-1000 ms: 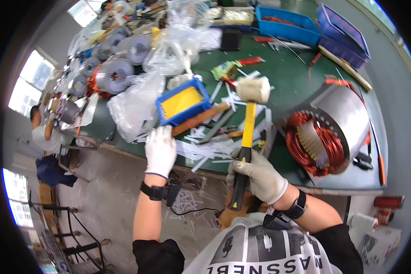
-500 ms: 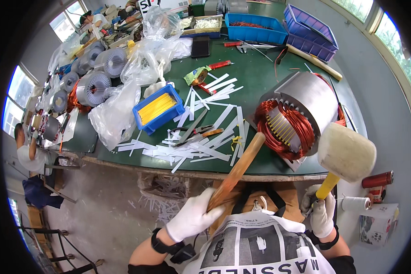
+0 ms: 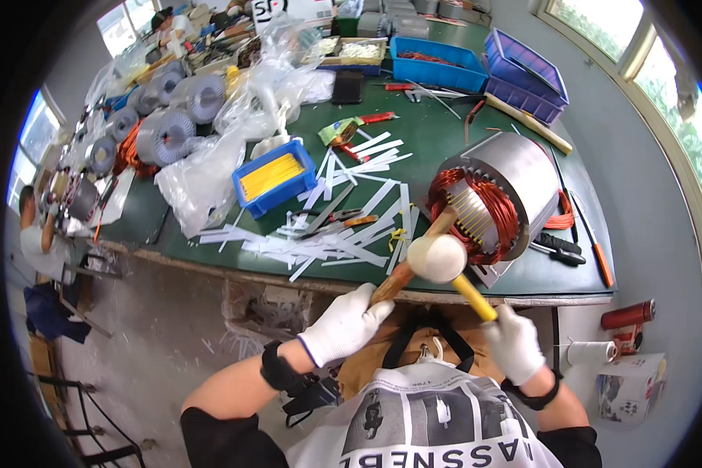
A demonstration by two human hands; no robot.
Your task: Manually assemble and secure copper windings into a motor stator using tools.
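Note:
My left hand (image 3: 347, 324), in a white glove, is closed around a wooden stick (image 3: 392, 285). The stick slants up to the red copper windings (image 3: 501, 212) of a metal motor stator (image 3: 511, 168), its far end against or just in front of the coil. In my gloved right hand (image 3: 515, 343) is the yellow handle of a mallet (image 3: 437, 259). The pale mallet head overlaps the stick's middle in view and hides part of it; whether they touch I cannot tell. Yellow strips line the stator's slots beside the windings.
White paper strips (image 3: 320, 248) litter the green table (image 3: 304, 129), with pliers (image 3: 331, 221) among them. A blue bin of yellow strips (image 3: 274, 178) stands left, near plastic bags (image 3: 203, 183). Right of the stator lie black-handled tools (image 3: 560, 249) and an orange-handled screwdriver (image 3: 603, 264). A co-worker (image 3: 43, 242) sits far left.
The mallet has swung left and down from the right, its head now over the stick. My left hand and the stick have shifted slightly left and up. More tools show beside the stator.

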